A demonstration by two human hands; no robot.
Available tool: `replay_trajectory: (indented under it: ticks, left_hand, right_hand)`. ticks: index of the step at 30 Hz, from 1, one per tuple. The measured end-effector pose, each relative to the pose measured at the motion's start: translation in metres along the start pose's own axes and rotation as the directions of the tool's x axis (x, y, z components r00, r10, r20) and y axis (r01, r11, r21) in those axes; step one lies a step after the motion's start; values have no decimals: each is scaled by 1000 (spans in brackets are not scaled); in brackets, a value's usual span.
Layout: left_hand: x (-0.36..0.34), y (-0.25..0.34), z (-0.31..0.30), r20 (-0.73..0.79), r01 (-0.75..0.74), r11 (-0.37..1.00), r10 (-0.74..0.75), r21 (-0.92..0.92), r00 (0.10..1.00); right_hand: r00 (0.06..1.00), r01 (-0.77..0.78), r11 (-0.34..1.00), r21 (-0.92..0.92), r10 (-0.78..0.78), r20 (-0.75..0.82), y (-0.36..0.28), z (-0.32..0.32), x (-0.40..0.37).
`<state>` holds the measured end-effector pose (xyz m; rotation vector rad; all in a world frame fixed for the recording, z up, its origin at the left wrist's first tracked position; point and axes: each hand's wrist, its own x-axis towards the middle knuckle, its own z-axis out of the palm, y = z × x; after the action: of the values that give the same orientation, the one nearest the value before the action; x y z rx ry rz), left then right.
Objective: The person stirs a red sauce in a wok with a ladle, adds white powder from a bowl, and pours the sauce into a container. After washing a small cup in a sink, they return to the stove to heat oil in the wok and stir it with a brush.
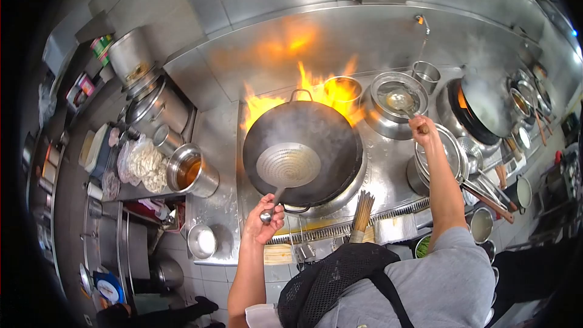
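A large dark wok (340, 173) sits on the burner, with tall orange flames (261, 108) behind its far rim and light smoke over it. My left hand (265, 218) is closed round the handle of a perforated metal strainer (288, 165), whose round bowl is over the wok. On the right my right hand (424, 130) grips the handle of a metal ladle (399, 101). The ladle's bowl is at a round metal pot (379, 94) behind and to the right of the wok. What the wok holds beneath the strainer is hidden.
Left are a pot of brown liquid (185, 173), a bag of pale food (146, 164) and a small white-filled bowl (201, 241). A bamboo brush (363, 211) stands at the front edge. Right are a steaming wok (486, 109) and a lidded pot (446, 152).
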<state>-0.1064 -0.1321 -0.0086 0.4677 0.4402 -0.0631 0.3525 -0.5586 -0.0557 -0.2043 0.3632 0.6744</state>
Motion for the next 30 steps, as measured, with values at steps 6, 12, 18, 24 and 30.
replay_trajectory:
  ticks: [6,12,18,24,30]
  left_hand:
    - [14,1,22,-7,72,994,-72,-86,997]
    - [37,14,42,54,199,975,-194,-96,979]
    - [42,16,60,48,190,982,-190,-4,981]
    - [31,16,70,58,218,976,-217,-16,975]
    - [22,18,60,-41,172,978,-168,121,985]
  right_hand:
    - [993,-111,993,-37,112,41,64,39,-84]
    - [963,-227,974,3,224,150,144,70,-179]
    - [928,-320,946,-51,324,185,215,65,-233]
    - [920,-353,903,-244,382,86,250,28,-228]
    - [1000,7,389,-921,20,16,250,20,-226]
